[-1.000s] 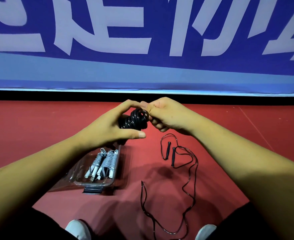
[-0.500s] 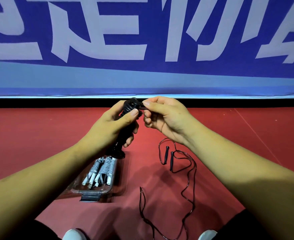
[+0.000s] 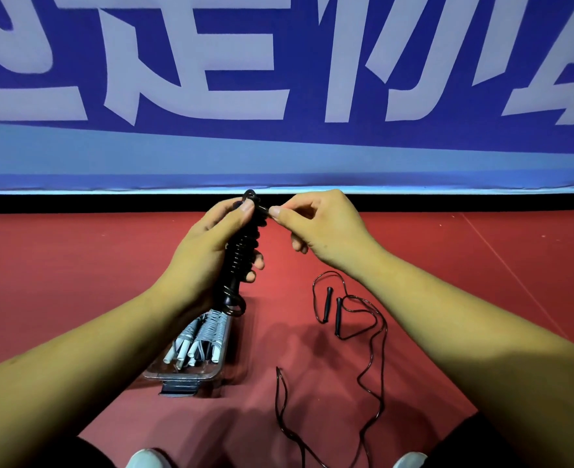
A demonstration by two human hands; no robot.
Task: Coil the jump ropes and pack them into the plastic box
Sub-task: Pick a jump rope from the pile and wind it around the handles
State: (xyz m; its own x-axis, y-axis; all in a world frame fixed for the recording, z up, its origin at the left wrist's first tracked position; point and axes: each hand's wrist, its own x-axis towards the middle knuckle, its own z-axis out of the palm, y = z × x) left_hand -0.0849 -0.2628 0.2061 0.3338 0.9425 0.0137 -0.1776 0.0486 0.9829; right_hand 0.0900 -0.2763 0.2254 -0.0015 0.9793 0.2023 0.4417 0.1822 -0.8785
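My left hand (image 3: 207,251) grips a black jump rope (image 3: 243,251) wound in tight coils round its handles, held nearly upright. My right hand (image 3: 316,228) pinches the rope's free end at the top of the bundle, between thumb and forefinger. Below my left wrist a clear plastic box (image 3: 191,378) lies on the red floor with coiled white jump ropes (image 3: 201,339) inside. A second black jump rope (image 3: 363,336) lies loose and uncoiled on the floor to the right of the box, its two handles side by side.
A blue banner (image 3: 278,96) with large white characters stands as a wall right behind the hands. My two white shoe tips (image 3: 147,459) show at the bottom edge. Red floor (image 3: 498,258) stretches to both sides.
The coiled black bundle has turned from lying across to nearly upright in my left hand. My right hand has shifted from gripping the bundle to pinching the rope end at its top.
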